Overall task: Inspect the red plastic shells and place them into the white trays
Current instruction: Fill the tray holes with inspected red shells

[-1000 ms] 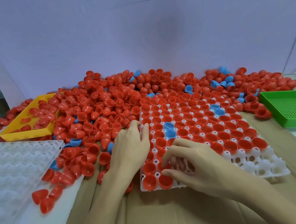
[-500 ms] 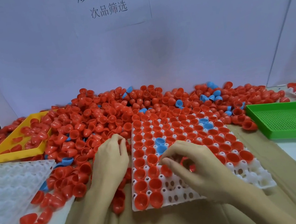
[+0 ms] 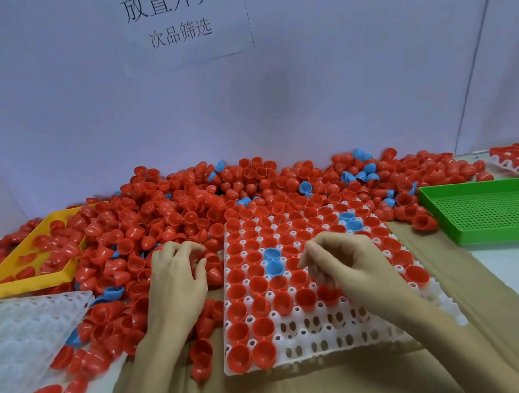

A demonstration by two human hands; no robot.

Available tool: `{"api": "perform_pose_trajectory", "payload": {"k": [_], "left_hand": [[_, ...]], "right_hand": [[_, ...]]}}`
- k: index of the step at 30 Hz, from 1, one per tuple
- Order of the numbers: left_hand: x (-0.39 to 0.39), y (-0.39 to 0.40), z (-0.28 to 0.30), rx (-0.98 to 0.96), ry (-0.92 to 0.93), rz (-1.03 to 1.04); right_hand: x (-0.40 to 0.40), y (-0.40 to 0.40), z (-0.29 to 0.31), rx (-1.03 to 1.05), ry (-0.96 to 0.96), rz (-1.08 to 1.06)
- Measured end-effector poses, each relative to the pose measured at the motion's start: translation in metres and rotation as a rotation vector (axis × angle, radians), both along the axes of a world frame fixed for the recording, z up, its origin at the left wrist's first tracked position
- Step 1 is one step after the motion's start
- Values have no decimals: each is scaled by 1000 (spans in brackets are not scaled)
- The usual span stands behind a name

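Right hand (image 3: 353, 266) has lifted mid-frame off the white tray (image 3: 341, 345), fingers curled, apparently empty (shell seated?); left hand (image 3: 176, 282), loosely spread, digs the pile of red shells (image 3: 160, 218).

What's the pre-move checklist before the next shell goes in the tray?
1. Empty cells left in tray: ok, the near rows are open.
2. Left hand on the shell pile: ok, fingers rest on it.
3. Shell in left hand: cannot tell, palm faces down.
4. Right hand clear of the tray: not ok, it hangs over the middle cells.
5. Only red in tray: not ok, blue shells sit in it.
6. Right hand holding a shell: cannot tell, fingers are curled.
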State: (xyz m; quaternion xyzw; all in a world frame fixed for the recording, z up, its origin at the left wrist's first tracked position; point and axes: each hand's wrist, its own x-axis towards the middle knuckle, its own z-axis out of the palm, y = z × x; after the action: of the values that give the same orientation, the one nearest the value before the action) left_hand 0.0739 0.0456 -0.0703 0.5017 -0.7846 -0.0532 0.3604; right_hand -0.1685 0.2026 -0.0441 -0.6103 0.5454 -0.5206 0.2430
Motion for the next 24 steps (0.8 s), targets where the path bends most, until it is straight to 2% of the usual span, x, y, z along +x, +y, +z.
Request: {"api": "perform_pose_trajectory", "payload": {"k": [4,6,16,20,24], "left_hand": [[0,0,-3,31,-121,-79],[-1,-1,-6,54,-165,-100],[-1,-6,-11,-1,-203,-22],[-4,-7,-8,33,-50,-46],[-14,-24,3,62,14,-12]], "right_hand": [[7,-2,-8,21,392,20],[9,-2,-9,19,469,27],[9,-2,-10,72,501,25],[9,-2,-8,-3,377,6],[6,-4,-8,-30,374,-27]]}}
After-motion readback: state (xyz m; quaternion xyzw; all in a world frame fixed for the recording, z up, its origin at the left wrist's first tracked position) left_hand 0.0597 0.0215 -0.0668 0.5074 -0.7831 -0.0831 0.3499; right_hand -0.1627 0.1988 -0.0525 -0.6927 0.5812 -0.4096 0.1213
